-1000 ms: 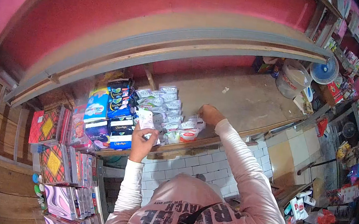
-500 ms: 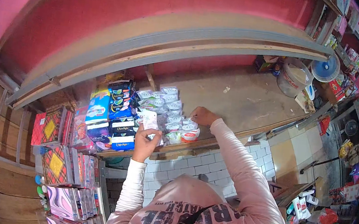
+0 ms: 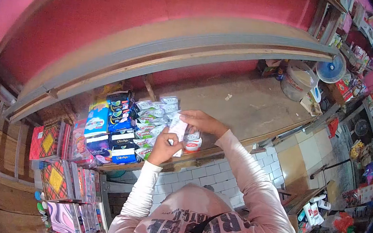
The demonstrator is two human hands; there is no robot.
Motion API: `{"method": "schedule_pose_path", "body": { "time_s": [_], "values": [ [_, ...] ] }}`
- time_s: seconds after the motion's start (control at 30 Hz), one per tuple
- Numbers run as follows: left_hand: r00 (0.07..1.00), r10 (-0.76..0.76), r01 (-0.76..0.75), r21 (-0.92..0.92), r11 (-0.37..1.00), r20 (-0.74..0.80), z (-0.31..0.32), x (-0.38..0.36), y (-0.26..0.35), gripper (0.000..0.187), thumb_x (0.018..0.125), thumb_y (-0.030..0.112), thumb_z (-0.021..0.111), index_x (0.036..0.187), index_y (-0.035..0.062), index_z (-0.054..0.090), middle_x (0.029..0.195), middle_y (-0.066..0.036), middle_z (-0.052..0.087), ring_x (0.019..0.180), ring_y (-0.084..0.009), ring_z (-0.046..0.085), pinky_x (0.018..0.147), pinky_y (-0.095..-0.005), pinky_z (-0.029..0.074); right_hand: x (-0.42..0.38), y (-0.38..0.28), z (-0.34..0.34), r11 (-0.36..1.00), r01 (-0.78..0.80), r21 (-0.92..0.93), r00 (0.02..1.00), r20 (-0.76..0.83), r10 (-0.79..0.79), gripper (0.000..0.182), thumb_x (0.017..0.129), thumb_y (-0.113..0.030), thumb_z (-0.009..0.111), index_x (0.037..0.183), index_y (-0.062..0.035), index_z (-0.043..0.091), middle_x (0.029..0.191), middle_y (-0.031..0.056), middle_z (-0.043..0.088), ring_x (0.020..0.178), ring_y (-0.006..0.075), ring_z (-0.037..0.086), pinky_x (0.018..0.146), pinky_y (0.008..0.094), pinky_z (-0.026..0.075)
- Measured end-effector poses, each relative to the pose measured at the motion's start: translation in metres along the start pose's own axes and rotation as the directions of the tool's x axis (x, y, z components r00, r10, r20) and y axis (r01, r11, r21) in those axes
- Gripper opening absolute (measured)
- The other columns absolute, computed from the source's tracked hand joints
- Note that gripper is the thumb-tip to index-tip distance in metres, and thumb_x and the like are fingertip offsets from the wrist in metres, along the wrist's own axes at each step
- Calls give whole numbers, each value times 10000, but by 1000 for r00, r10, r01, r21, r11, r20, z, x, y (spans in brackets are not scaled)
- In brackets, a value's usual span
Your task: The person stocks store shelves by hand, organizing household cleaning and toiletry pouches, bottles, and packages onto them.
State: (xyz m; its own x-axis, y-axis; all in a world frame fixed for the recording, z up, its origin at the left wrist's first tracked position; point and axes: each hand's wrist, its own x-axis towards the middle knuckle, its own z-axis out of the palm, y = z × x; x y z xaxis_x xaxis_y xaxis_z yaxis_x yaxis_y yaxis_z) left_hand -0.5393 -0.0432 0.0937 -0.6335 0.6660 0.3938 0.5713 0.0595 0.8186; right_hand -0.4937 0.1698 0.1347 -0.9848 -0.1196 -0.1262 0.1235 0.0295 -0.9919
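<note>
My left hand (image 3: 163, 150) is closed on a whitish packet (image 3: 177, 127), held over the wooden shelf near its front edge. The fingers of my right hand (image 3: 205, 122) are closed at the packet's upper end. Behind and left of the hands lie rows of small silver-white packets (image 3: 150, 119), some with green and red marks; my hands hide part of them. A white and red packet (image 3: 192, 144) sits just right of my left hand. Dark blue and black sanitary pad packs (image 3: 121, 117) are stacked further left.
Notebooks with plaid covers (image 3: 53, 179) stand at the left. A clear plastic tub (image 3: 297, 81) and a blue fan (image 3: 331, 68) are at the shelf's far right. A grey-edged upper shelf (image 3: 181, 45) runs above the work area.
My right hand has moved left from the silver-white packets to the packet in my left hand. My left hand has shifted right with it, and the view has turned slightly.
</note>
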Motion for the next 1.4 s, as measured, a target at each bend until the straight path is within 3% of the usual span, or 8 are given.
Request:
{"method": "schedule_pose_path", "body": {
  "time_s": [0.1, 0.23, 0.27, 0.37, 0.63, 0.97, 1.1, 1.4],
  "values": [
    [873, -382, 476, -364, 801, 302, 3, 6, 6, 358, 741, 91, 778, 572, 66, 463, 743, -59, 524, 685, -151, 497, 761, -288, 470, 2, 9, -3, 994, 51, -97, 998, -24, -54, 547, 958, -489, 551, 1257, -33, 586, 991, 44, 627, 816, 99, 618, 671, 222, 503],
    [786, -223, 580, -813, -56, 576, -2, 15, 29, 195, 781, 148, 669, 891, 26, 565, 1003, -137, 618, 827, -183, 509, 683, -298, 427, -13, 4, 1, 966, 183, 180, 980, -107, -166, 452, 990, -417, 526, 1247, -51, 594, 999, 19, 612, 783, 74, 595, 641, 209, 491],
    [817, -54, 559, -811, -173, 574, 7, 9, -10, 556, 816, 242, 632, 1287, -3, 469, 1263, -220, 529, 935, -286, 590, 745, -379, 522, -22, -9, 8, 960, 195, 202, 978, -119, -173, 356, 981, -328, 571, 1186, -44, 633, 937, -2, 635, 756, 73, 608, 653, 204, 497],
    [803, 88, 584, -748, -316, 590, 10, 6, -15, 754, 808, 240, 641, 1448, 9, 314, 1465, -273, 357, 1171, -399, 534, 886, -449, 514, -21, -8, -2, 997, 12, 82, 988, -157, 1, 292, 951, -250, 627, 1121, -17, 674, 856, -9, 669, 723, 63, 606, 641, 216, 494],
    [793, -312, 594, -778, 206, 523, 18, 22, 7, 518, 972, 201, 591, 1400, -5, 383, 1296, -188, 561, 1111, -324, 620, 927, -478, 538, -24, 5, -26, 952, 256, -170, 831, -464, -306, 244, 917, -208, 669, 1002, 15, 718, 870, 22, 708, 751, 50, 593, 652, 264, 488],
    [890, -373, 384, -873, 300, 263, 28, 29, -7, 396, 1017, 294, 499, 1282, 0, 512, 1189, -139, 624, 1007, -231, 655, 864, -379, 571, -35, -20, -52, 951, 233, -204, 907, -308, -288, 245, 921, -149, 646, 1042, 59, 693, 924, 62, 725, 829, 81, 615, 740, 278, 505],
    [949, -292, 231, -371, 899, -116, 17, 27, -30, 253, 975, 149, 567, 1155, -22, 616, 967, -71, 674, 856, -146, 644, 774, -250, 514, -25, -29, -56, 858, 200, -473, 858, -338, -386, 238, 910, -144, 628, 1034, 49, 692, 940, 146, 730, 824, 190, 672, 752, 336, 516],
    [988, -35, 101, 456, 884, -151, 17, 16, -52, 187, 761, 135, 688, 909, 29, 727, 966, -174, 694, 941, -369, 619, 838, -460, 483, 33, 53, -60, 545, -1, -838, 956, -161, -245, 166, 833, -141, 581, 858, -37, 709, 891, 222, 676, 827, 378, 660, 743, 446, 509]
  ]
}}
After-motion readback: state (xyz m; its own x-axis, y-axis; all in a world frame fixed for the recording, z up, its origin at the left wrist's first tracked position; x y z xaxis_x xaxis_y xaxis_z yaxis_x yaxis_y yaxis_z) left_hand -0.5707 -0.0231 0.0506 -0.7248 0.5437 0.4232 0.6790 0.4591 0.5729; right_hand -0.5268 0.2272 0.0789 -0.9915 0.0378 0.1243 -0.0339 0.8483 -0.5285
